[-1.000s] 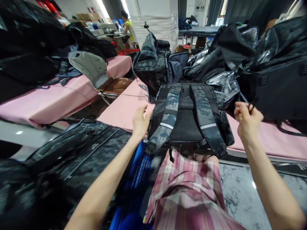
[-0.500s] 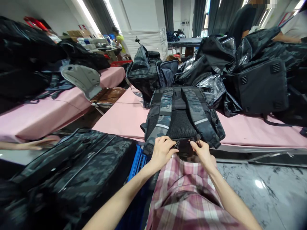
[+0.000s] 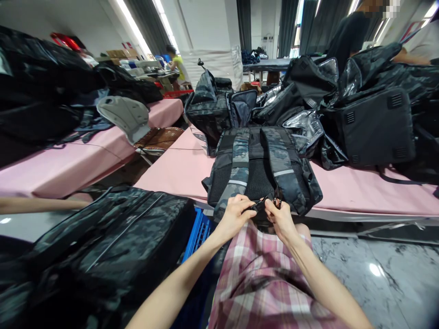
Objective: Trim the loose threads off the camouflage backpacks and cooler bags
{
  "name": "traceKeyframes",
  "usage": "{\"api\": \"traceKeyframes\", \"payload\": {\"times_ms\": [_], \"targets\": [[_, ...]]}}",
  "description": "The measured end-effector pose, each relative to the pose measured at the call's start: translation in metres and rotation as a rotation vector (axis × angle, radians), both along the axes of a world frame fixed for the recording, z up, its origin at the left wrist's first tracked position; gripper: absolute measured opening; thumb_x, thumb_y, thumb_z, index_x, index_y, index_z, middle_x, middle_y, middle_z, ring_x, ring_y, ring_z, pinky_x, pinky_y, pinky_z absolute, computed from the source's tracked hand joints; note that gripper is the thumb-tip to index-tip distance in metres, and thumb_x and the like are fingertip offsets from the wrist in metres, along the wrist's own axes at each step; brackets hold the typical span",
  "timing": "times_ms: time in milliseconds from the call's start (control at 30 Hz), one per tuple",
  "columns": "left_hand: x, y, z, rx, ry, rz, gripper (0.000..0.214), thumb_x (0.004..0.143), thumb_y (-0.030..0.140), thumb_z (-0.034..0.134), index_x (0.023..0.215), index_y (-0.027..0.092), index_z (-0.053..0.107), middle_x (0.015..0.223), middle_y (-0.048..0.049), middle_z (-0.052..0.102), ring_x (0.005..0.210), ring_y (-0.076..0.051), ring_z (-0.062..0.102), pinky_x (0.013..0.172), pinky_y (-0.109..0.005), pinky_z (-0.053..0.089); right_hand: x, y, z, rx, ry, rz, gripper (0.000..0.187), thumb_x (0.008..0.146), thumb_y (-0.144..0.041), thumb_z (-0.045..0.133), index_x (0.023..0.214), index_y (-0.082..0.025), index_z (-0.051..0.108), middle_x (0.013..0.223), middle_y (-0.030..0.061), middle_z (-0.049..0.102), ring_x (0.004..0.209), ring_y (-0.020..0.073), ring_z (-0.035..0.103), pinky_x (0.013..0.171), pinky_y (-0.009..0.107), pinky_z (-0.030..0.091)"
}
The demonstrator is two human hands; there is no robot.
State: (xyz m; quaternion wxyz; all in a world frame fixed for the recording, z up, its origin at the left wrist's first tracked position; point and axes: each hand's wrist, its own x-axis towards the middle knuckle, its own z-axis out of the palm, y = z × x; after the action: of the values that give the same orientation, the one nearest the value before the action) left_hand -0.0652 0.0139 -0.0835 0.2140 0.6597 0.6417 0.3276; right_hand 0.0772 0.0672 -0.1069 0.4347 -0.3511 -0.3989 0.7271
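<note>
1. Camouflage backpack lies flat on the near edge of the pink desk, with its mesh back panel facing up and its bottom end towards the person.
2. Its two shoulder straps run side by side down the panel, each crossed by a pale stripe.
3. The left hand and right hand meet at the backpack's bottom edge, almost touching each other.
4. The fingers of both hands are closed, pinching a small black buckle between them. Its exact form is too small to tell.
5. A plaid garment covers the person's lap just below the hands.
6. Behind the backpack an open camouflage bag stands upright on the desk.
7. A heap of black bags, some with shiny plastic lining, fills the desk's right side.
8. A large camouflage case lies low on the left, just beside a blue crate.
9. A second pink desk on the left carries more dark bags and a grey moulded panel.
10. Another person's forearm enters from the left edge, well apart from the backpack.
11. The marbled floor shows at lower right.
</note>
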Motion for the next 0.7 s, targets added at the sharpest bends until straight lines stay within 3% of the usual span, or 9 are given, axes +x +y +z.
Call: {"api": "traceKeyframes", "payload": {"times_ms": [200,333,433,533,633,700], "targets": [[0.006,0.009,-0.002,0.026,0.022,0.015,0.015,0.080,0.024,0.054,0.085,0.021,0.068,0.088,-0.0038,0.063,0.091,-0.019,0.053,0.086,-0.036,0.034,-0.002,0.003,-0.012,-0.068,0.067,0.065,0.042,0.063,-0.045,0.072,0.053,-0.016,0.045,0.045,-0.0073,0.038,0.037,0.0013,0.021,0.036,0.019,0.015],[-0.004,-0.013,-0.013,0.236,-0.121,0.170,0.025,0.078,0.026,0.057,0.102,0.020,0.061,0.106,-0.0055,0.062,0.101,-0.020,0.053,0.090,-0.033,0.038,0.007,0.013,-0.021,-0.126,0.107,0.007,0.040,0.062,-0.043,0.074,0.057,-0.016,0.045,0.048,-0.0072,0.042,0.036,0.0004,0.019,0.035,0.019,0.013],[-0.011,-0.051,-0.040,0.237,-0.225,0.425,0.015,0.083,0.027,0.050,0.085,0.022,0.064,0.086,-0.0019,0.064,0.083,-0.017,0.058,0.078,-0.029,0.043,0.014,0.017,-0.025,-0.144,0.092,0.004,0.041,0.061,-0.042,0.075,0.058,-0.017,0.042,0.049,-0.0070,0.043,0.036,0.0003,0.019,0.035,0.018,0.012],[-0.012,-0.078,-0.078,0.008,-0.349,0.541,0.016,0.081,0.030,0.051,0.075,0.022,0.064,0.077,-0.0010,0.065,0.076,-0.018,0.060,0.074,-0.028,0.044,0.017,0.019,-0.025,-0.146,0.072,0.025,0.042,0.061,-0.042,0.075,0.057,-0.017,0.042,0.048,-0.0072,0.042,0.036,0.0001,0.020,0.035,0.018,0.012],[-0.011,-0.073,-0.110,-0.080,-0.606,0.671,0.019,0.074,0.028,0.059,0.090,0.019,0.062,0.094,-0.0043,0.066,0.092,-0.020,0.060,0.081,-0.029,0.045,0.017,0.019,-0.025,-0.141,0.054,0.029,0.041,0.061,-0.041,0.076,0.058,-0.017,0.042,0.048,-0.0077,0.040,0.037,0.0001,0.020,0.035,0.018,0.013],[-0.011,-0.058,-0.119,-0.067,-0.792,0.686,0.030,0.070,0.025,0.064,0.098,0.016,0.060,0.102,-0.0068,0.065,0.100,-0.020,0.058,0.085,-0.029,0.044,0.016,0.018,-0.024,-0.129,0.040,0.032,0.041,0.061,-0.040,0.076,0.057,-0.017,0.042,0.049,-0.0074,0.041,0.037,0.0003,0.020,0.035,0.018,0.013]]}}
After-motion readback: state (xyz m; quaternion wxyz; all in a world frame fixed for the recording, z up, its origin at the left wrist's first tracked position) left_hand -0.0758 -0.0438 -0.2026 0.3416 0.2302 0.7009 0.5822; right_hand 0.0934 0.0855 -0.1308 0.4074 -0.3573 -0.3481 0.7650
